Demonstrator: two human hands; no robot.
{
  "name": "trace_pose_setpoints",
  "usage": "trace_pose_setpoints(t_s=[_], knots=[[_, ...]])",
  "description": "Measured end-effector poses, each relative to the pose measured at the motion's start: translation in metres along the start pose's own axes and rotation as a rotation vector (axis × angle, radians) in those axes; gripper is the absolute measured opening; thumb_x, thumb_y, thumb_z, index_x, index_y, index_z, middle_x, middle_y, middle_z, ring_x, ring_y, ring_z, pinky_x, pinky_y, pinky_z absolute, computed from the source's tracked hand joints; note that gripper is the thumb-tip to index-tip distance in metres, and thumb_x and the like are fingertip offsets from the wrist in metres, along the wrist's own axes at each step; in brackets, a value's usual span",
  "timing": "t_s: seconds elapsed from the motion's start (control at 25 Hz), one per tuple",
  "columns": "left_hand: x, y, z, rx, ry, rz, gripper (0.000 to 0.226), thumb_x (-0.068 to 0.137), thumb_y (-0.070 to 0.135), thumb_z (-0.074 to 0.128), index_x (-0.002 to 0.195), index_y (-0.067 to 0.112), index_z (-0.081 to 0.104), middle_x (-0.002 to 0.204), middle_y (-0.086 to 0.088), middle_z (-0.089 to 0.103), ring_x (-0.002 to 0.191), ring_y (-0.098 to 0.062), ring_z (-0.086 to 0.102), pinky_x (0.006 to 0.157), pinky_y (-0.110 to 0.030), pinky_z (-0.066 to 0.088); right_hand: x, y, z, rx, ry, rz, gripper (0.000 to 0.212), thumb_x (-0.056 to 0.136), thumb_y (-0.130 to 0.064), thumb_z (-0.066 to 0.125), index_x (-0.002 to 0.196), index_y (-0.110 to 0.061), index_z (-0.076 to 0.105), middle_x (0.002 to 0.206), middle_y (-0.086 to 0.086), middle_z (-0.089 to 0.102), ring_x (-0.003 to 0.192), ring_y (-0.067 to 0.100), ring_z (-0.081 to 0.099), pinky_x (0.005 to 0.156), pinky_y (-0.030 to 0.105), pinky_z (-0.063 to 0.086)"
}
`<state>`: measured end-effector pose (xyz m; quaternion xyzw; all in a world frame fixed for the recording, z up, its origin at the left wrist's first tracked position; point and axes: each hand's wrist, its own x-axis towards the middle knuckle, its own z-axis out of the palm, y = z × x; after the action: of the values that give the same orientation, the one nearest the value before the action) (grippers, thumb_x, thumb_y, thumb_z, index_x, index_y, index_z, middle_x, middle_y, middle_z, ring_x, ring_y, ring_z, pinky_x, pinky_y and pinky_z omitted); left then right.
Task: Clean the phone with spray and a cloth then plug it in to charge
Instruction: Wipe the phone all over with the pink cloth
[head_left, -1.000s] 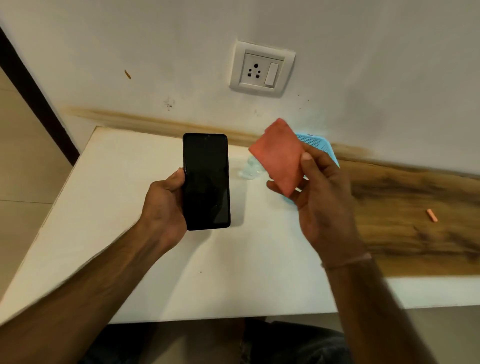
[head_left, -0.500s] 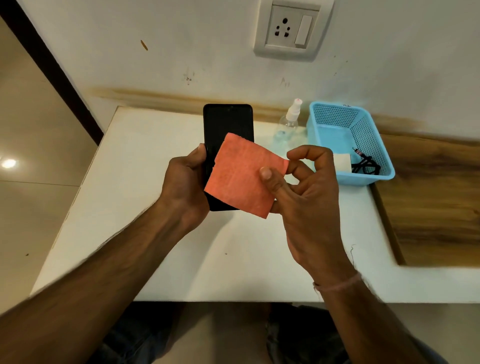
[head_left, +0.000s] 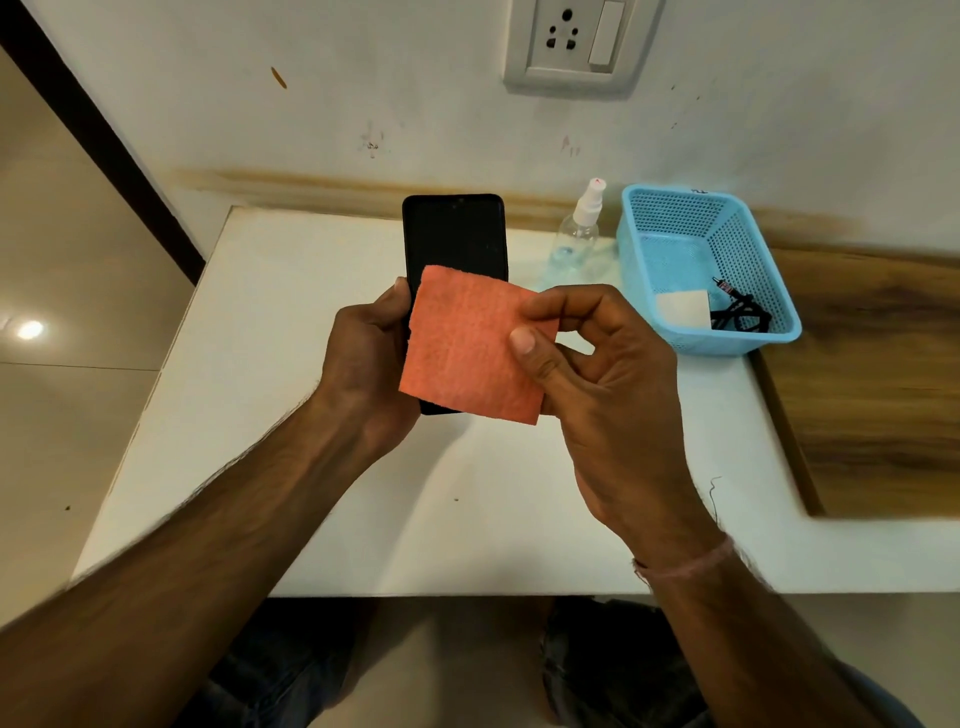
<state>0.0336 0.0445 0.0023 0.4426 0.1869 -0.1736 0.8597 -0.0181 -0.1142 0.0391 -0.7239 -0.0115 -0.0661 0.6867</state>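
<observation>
Right hand (head_left: 613, 395) grip pinching cloth (head_left: 475, 345), now over phone (head_left: 455, 244) still in left hand (head_left: 366, 364) grip.

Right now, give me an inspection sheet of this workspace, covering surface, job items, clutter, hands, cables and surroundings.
Surface: white table, wood-grain section at right.
Job's things: black phone, screen dark; orange cloth over its lower half; clear spray bottle upright beside blue basket.
Clutter: white block in the basket.
Hands: left hand grips the phone; right hand pinches the cloth.
Cables: black cable coiled in the basket, unplugged.
Surroundings: wall socket above, nothing plugged in; tiled floor at left.
</observation>
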Motion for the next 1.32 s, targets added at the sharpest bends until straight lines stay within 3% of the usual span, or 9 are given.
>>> trace_pose_setpoints(t_s=[0.2,0.4,0.56,0.64,0.72,0.8,0.92,1.16,1.32], knots=[[-0.001,-0.001,0.000,0.024,-0.037,0.038,0.028,0.098,0.023,0.038,0.078,0.019,0.058,0.079,0.001,0.058,0.073,-0.018,0.055,0.067,-0.031,0.054,0.001,0.001,-0.002,-0.017,-0.063,-0.017,0.023,0.089,-0.007,0.066,0.107,-0.020,0.060,0.113,-0.003,0.065,0.101,0.014,0.068,0.076,0.025,0.057],[0.002,-0.001,0.001,0.032,-0.037,-0.025,0.049,0.103,0.046,0.034,0.135,0.019,0.061,0.124,-0.004,0.071,0.117,-0.031,0.066,0.101,-0.048,0.046,0.006,0.003,-0.006,-0.038,-0.057,0.037,0.037,0.085,-0.025,0.069,0.113,-0.028,0.044,0.102,-0.001,0.071,0.093,0.011,0.070,0.073,0.021,0.056],[0.004,-0.002,0.002,-0.012,-0.002,-0.008,0.043,0.103,0.040,0.037,0.129,0.020,0.066,0.125,-0.005,0.071,0.107,-0.026,0.070,0.088,-0.043,0.057,0.013,0.010,-0.015,0.059,0.046,0.186,0.054,0.071,-0.034,0.075,0.120,-0.016,0.059,0.104,0.007,0.073,0.096,0.020,0.071,0.085,0.043,0.058],[0.006,-0.004,0.001,-0.043,-0.007,-0.009,0.038,0.103,0.037,0.039,0.120,0.020,0.069,0.120,-0.004,0.073,0.106,-0.026,0.071,0.086,-0.042,0.059,0.019,0.013,-0.020,-0.020,0.204,0.071,0.034,0.079,-0.028,0.076,0.108,-0.014,0.068,0.101,0.004,0.073,0.094,0.019,0.069,0.087,0.044,0.057],[0.006,-0.006,0.001,-0.055,-0.015,-0.023,0.037,0.103,0.037,0.040,0.114,0.021,0.071,0.113,-0.002,0.075,0.105,-0.026,0.072,0.087,-0.043,0.058,0.023,0.017,-0.017,-0.323,0.344,-0.252,0.021,0.088,-0.023,0.069,0.106,-0.012,0.070,0.100,0.003,0.066,0.092,0.015,0.062,0.086,0.030,0.055],[0.005,-0.007,0.002,-0.067,-0.022,-0.046,0.038,0.103,0.039,0.041,0.114,0.020,0.072,0.110,-0.003,0.076,0.101,-0.026,0.073,0.085,-0.042,0.058,0.018,0.026,0.001,-0.553,0.230,-0.521,0.029,0.095,-0.018,0.057,0.120,-0.007,0.066,0.117,0.013,0.059,0.111,0.017,0.056,0.097,0.021,0.048],[0.003,-0.005,0.002,-0.102,-0.077,-0.091,0.045,0.103,0.042,0.041,0.125,0.014,0.068,0.120,-0.009,0.072,0.104,-0.027,0.072,0.087,-0.042,0.059,0.001,0.049,0.025,-0.827,-0.068,-0.535,0.043,0.095,-0.001,0.053,0.138,-0.002,0.049,0.148,0.018,0.043,0.141,0.034,0.035,0.115,0.044,0.033],[-0.002,0.000,-0.002,-0.159,-0.273,-0.157,0.054,0.103,0.043,0.037,0.139,0.007,0.056,0.139,-0.016,0.060,0.128,-0.031,0.059,0.106,-0.043,0.049,-0.013,0.058,0.026,-0.997,-0.125,-0.509,0.049,0.094,-0.006,0.036,0.143,-0.003,0.041,0.153,0.011,0.035,0.146,0.031,0.024,0.119,0.046,0.026],[-0.007,0.007,-0.003,-0.235,-0.434,-0.240,0.063,0.102,0.047,0.035,0.149,0.005,0.044,0.148,-0.018,0.048,0.134,-0.035,0.049,0.116,-0.044,0.035,-0.028,0.050,0.032,-1.055,-0.260,-0.523,0.054,0.095,-0.006,0.048,0.147,-0.007,0.034,0.156,0.010,0.028,0.148,0.031,0.018,0.118,0.048,0.026]])
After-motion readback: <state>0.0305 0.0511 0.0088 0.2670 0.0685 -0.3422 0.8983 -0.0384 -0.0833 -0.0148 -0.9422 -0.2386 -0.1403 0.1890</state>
